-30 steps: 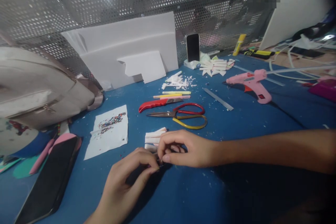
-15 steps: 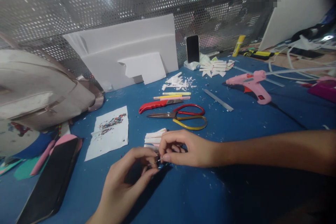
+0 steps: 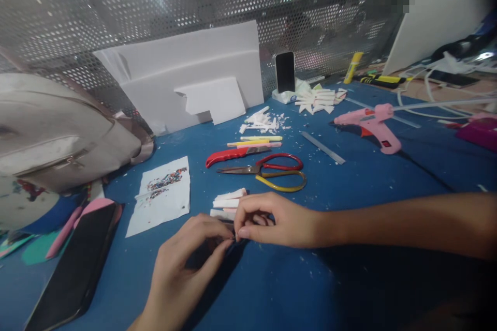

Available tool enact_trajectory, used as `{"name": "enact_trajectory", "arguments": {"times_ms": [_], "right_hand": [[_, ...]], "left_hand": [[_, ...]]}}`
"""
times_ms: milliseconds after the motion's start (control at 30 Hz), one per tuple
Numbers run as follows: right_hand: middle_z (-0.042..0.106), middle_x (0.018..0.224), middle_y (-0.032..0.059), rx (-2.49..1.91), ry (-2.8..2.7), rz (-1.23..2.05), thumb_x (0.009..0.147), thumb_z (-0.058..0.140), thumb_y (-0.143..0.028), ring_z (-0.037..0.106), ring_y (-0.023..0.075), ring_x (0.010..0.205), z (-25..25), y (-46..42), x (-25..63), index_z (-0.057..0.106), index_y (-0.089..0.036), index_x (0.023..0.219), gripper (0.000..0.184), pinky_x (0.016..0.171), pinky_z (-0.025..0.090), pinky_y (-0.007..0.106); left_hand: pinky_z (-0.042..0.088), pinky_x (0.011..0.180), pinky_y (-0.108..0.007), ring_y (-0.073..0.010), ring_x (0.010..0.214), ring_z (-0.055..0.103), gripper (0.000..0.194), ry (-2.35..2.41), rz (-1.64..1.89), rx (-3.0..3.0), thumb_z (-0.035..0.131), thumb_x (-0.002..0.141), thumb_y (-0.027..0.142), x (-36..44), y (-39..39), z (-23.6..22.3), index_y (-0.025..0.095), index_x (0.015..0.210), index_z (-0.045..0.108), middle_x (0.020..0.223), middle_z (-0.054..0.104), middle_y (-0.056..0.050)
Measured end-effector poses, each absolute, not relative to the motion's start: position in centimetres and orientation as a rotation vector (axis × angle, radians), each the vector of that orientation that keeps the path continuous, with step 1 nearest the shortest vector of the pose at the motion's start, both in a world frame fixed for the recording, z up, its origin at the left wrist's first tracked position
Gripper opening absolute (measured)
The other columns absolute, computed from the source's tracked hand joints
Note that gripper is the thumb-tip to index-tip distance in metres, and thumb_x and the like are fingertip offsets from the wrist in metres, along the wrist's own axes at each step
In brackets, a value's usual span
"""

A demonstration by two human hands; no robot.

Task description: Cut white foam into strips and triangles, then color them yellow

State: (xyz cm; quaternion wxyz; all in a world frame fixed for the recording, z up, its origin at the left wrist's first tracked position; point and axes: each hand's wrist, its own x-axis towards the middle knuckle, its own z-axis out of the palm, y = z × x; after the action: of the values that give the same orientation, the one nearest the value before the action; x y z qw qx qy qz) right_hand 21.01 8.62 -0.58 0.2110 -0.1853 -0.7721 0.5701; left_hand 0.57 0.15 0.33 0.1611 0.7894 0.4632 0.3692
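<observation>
Pinching close together — hands [image 3: 277, 220] beside white strips [image 3: 228, 202]

A small dark piece [image 3: 233, 239] sits at the meeting fingertips of the left hand [image 3: 192, 251] and right hand [image 3: 274, 221], mostly hidden, its shape unclear. Just beyond them, short white strips [image 3: 228, 202], one edged pinkish, lie flat on the counter [image 3: 279, 284], roughly side by side, their right ends partly covered by the right hand.
</observation>
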Motion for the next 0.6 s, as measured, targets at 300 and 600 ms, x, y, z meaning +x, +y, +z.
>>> {"name": "enact_trajectory", "arguments": {"times_ms": [300, 600], "right_hand": [[0.052, 0.077, -0.0019, -0.512, -2.215, 1.466, 0.087, 0.061, -0.023, 0.041, 0.0086, 0.065, -0.35, 8.45, 20.80, 0.066, -0.016, 0.087, 0.008, 0.058, 0.034, 0.021], [0.053, 0.076, -0.0024, -0.468, -2.271, 1.372, 0.087, 0.060, -0.020, 0.042, 0.0086, 0.066, -0.25, 8.33, 20.74, 0.065, -0.015, 0.087, 0.007, 0.059, 0.035, 0.021]], "left_hand": [[0.047, 0.068, -0.016, -0.0067, 0.073, 0.062, 0.011, 1.366, 1.044, 2.271, 0.057, 0.089, 0.012, 0.77, 0.28, 0.52, 0.022, 0.087, 0.060, 0.082, 0.066, 0.004], [0.047, 0.067, -0.018, -0.0073, 0.073, 0.062, 0.009, 1.379, 1.016, 2.291, 0.057, 0.089, 0.013, 0.64, 0.03, 0.30, 0.021, 0.085, 0.059, 0.081, 0.065, 0.004]]}}
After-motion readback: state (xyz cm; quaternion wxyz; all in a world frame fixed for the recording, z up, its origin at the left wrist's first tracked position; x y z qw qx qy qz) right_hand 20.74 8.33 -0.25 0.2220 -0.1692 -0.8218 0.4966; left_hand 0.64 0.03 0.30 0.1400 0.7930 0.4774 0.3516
